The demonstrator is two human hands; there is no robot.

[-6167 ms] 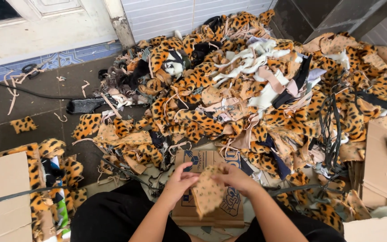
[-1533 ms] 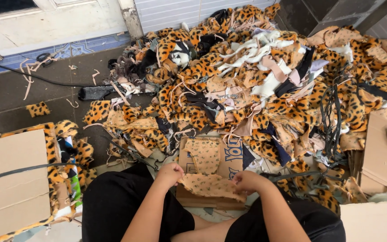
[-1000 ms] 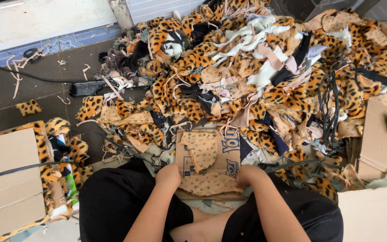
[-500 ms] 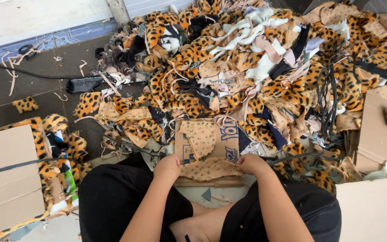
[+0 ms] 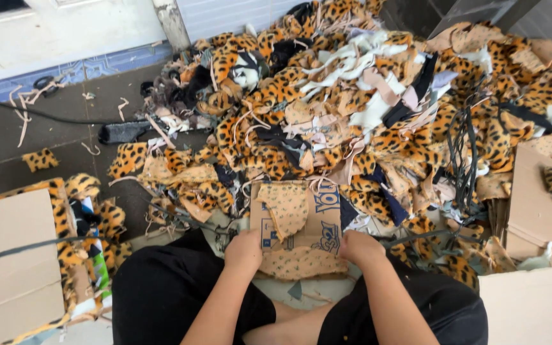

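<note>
**scrapbin_lurker:** ok going left to right, what's in the shot? I see a flat cardboard sheet (image 5: 7, 255) at the far left with a dark strap (image 5: 14, 250) across it, and leopard-print fabric strips (image 5: 65, 223) along its edge.

**floor_sitter:** yep. Behind that there's bare dark floor with a black cable (image 5: 33, 115) running over it, one stray leopard scrap (image 5: 39, 160), and a dark brush-like thing (image 5: 122, 132) lying near the edge of the pile. Then the person's black trousers (image 5: 174, 294) at the bottom.

**scrapbin_lurker:** and the hands?

**floor_sitter:** left hand (image 5: 244, 250) is curled around the left end of a tan spotted fabric piece (image 5: 301, 262), pinching it. Right hand (image 5: 360, 248) is closed on the right end of the same piece. So both are gripping it, and it lies stretched between them.

**scrapbin_lurker:** where does that piece sit exactly?

**floor_sitter:** on the near edge of a small cardboard box piece (image 5: 324, 217) lying flat right in front of the knees. A second tan spotted piece (image 5: 285, 207) rests on the box's far left part, just beyond the left hand.

**scrapbin_lurker:** and the right?

**floor_sitter:** the huge heap of leopard-print offcuts (image 5: 365, 108) fills the middle and right, mixed with white and beige strips, then more cardboard sheets (image 5: 538, 211) at the far right.
</note>
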